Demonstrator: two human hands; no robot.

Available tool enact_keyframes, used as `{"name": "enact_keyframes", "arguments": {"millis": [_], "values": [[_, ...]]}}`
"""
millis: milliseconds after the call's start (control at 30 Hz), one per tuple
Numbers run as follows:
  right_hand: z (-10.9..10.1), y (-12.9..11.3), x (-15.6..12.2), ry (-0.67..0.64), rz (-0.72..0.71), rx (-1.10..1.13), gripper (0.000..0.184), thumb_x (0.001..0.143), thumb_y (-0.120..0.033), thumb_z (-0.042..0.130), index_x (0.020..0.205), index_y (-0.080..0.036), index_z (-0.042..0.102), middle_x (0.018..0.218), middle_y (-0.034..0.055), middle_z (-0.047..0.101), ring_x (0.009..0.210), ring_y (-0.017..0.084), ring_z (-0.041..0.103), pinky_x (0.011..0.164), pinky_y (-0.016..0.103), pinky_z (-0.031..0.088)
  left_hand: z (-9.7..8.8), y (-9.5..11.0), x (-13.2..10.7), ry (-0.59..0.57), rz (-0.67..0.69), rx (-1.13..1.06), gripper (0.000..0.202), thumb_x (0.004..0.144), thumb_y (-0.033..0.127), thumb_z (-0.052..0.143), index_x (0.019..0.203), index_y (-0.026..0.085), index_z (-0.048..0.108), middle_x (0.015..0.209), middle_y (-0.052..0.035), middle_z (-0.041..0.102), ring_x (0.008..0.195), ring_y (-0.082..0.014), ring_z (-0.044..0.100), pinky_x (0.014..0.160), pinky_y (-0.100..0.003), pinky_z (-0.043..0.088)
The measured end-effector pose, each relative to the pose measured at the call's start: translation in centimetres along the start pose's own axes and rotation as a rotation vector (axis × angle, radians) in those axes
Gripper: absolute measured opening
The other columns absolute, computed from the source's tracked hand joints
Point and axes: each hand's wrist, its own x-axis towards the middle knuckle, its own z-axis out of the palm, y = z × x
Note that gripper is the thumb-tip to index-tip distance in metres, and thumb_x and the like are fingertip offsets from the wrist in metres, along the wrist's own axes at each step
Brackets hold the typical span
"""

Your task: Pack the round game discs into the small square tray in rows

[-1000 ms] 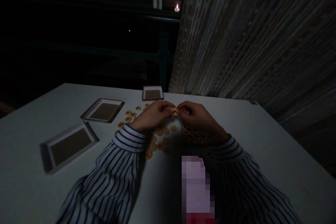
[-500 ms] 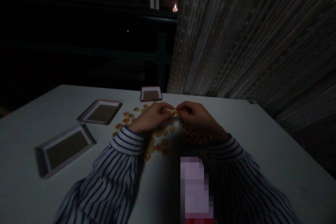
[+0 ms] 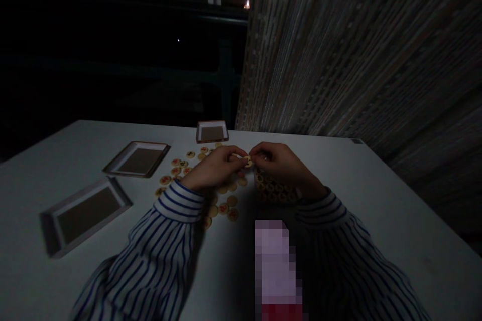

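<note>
My left hand (image 3: 213, 166) and my right hand (image 3: 276, 163) meet over the middle of a white table (image 3: 376, 200). Both pinch one small round pale disc (image 3: 247, 161) between their fingertips. Several more round discs (image 3: 222, 205), some with red marks, lie scattered on the table under and left of my left hand. Under my right wrist sits a packed cluster of discs (image 3: 274, 191). Both arms wear blue-striped white sleeves. The scene is dim.
Three shallow white-rimmed trays lie on the table: a large one (image 3: 85, 213) at the near left, a second (image 3: 137, 159) behind it, a small one (image 3: 212, 132) at the far edge. A woven blind (image 3: 357, 50) hangs at the right. A blurred pink patch (image 3: 274, 266) is near me.
My hands stay pinched on the same disc. The whole view has drifted a little left and my hands sit slightly lower over the scattered discs.
</note>
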Motion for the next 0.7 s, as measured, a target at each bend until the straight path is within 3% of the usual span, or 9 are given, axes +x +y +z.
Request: {"name": "enact_keyframes", "arguments": {"millis": [700], "values": [[-1.4,-0.7,-0.6,-0.143,0.011,-0.123,0.021,0.078,-0.026,0.055,0.094,-0.017,0.066,0.073,0.0005,0.065,0.064,0.01,0.056,0.059,0.022,0.04,0.6,0.3,-0.1,0.018,-0.029,0.042,0.029,0.081,0.039,0.051,0.098,0.017,0.058,0.065,-0.0019,0.066,0.058,-0.0128,0.06,0.047,-0.019,0.037]]}}
